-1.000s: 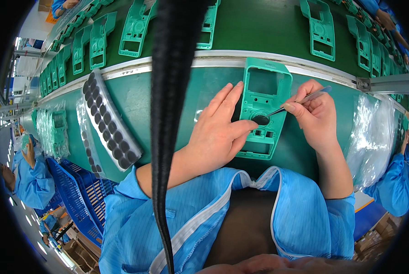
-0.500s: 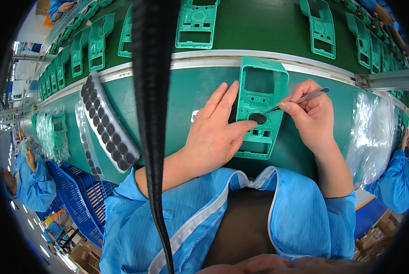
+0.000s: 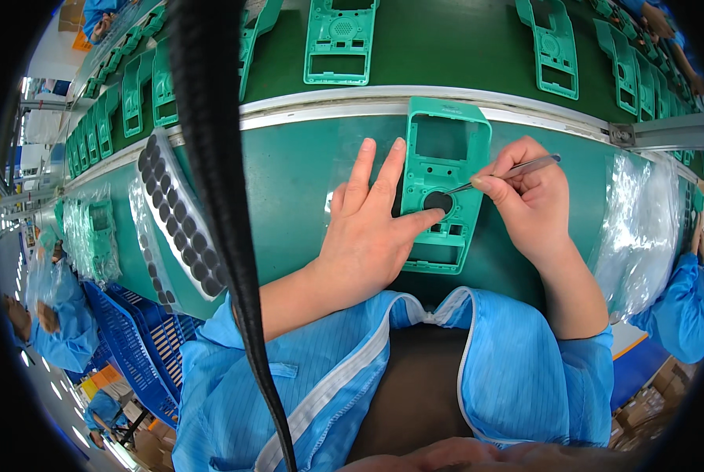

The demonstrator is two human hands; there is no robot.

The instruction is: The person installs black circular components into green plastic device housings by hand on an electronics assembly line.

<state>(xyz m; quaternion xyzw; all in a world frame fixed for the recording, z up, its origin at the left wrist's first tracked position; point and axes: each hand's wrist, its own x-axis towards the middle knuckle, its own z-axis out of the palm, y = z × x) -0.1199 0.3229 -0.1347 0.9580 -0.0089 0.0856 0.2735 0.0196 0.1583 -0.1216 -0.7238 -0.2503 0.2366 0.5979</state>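
A green plastic housing [image 3: 449, 173] with square cutouts lies on the bench in front of me. In its round recess sits a black disc [image 3: 438, 202]. My left hand [image 3: 368, 216] is spread beside the housing, and its thumb presses at the lower edge of the disc. My right hand [image 3: 529, 189] pinches a pair of metal tweezers [image 3: 525, 166], whose tips reach the disc's upper right edge. To the left of my left forearm lies a white sheet of black round discs [image 3: 180, 216], partly hidden by a dark hanging strap.
Beyond a metal rail [image 3: 344, 102], several green housings stand on a dark green belt [image 3: 446, 55]. Clear plastic bags [image 3: 635, 236] lie at the right, and a bagged housing [image 3: 96, 236] at the left. Blue crates [image 3: 132, 346] stand lower left. Co-workers in blue are at both sides.
The housing and both hands have shifted slightly left. My left fingers are spread wider. The tweezers' tips stay at the disc. The dark strap has swung left.
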